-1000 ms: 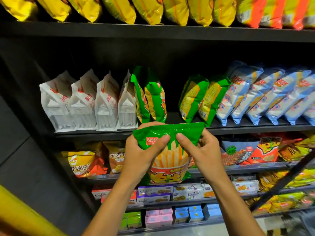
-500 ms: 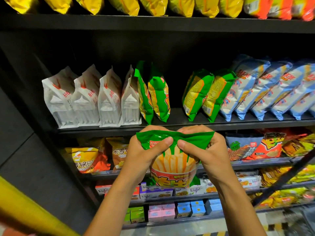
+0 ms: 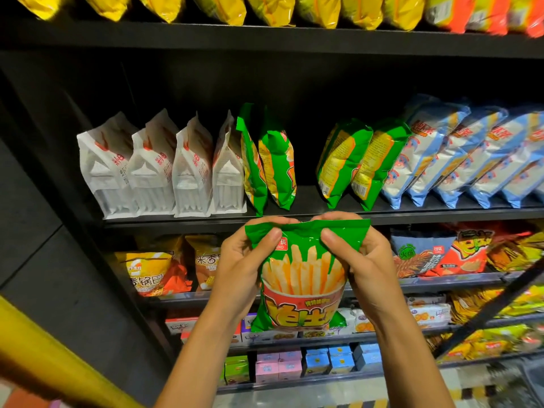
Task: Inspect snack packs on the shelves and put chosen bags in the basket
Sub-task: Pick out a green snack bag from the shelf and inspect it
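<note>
Head view: the green bag (image 3: 301, 278) is held upright before the shelf (image 3: 294, 220), its top corners pinched by the left hand (image 3: 238, 266) and right hand (image 3: 368, 260). It should be kept steady, print facing the eyes, and not squeezed.

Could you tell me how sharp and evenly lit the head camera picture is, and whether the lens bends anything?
Head view: the green fries bag and both hands, left hand and right hand, are sharp; the yellow bags at the top edge are smeared, the recess behind the white bags is dark, glare glints on the blue bags, and the shelf edge bows from wide-angle distortion.
</note>
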A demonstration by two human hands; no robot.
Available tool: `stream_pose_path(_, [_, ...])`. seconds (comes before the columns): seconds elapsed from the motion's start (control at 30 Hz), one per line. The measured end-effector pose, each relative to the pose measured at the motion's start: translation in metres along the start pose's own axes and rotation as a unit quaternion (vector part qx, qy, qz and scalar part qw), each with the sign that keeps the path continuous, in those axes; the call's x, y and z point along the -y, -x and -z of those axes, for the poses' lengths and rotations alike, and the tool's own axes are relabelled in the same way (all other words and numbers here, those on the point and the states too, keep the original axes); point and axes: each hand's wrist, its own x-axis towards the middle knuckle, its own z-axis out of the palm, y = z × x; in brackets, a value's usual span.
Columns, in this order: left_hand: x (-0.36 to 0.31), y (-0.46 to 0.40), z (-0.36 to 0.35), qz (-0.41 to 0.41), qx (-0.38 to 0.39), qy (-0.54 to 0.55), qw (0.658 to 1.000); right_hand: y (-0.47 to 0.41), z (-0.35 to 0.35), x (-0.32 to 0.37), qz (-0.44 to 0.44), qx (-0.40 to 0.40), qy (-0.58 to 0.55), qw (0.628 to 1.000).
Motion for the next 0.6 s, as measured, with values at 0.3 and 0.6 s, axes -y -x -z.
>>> stream_pose_path(0.3, [-0.002, 0.005, 0.002, 0.026, 0.020, -0.035, 0.999, 0.007, 0.004, -0.010, 0.020, -0.113, 0.061, 0.991])
stream_pose_path(0.6, [0.006, 0.011, 0.011, 0.076, -0.034, -0.036, 0.996, 0.012, -0.004, -0.013, 0.045, -0.115, 0.114, 0.986])
